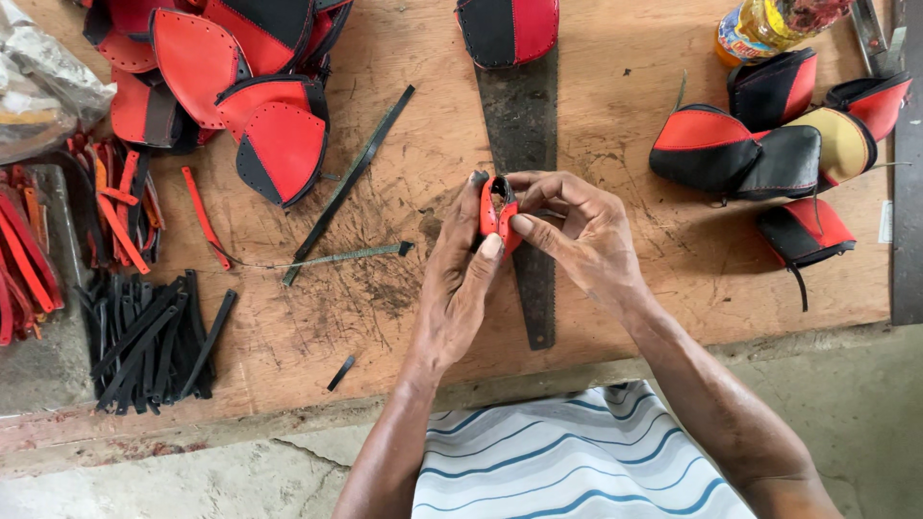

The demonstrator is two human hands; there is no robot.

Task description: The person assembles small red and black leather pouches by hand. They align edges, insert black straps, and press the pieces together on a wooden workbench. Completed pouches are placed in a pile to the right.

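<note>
Red leather, a small folded piece (498,213), sits pinched between both hands above the wooden bench (615,115), just over the dark saw blade (524,173). Its long axis runs near to far. The left hand (461,279) presses thumb and fingertips closed on its left side; the right hand (582,231) clamps from the right, equally close.
</note>
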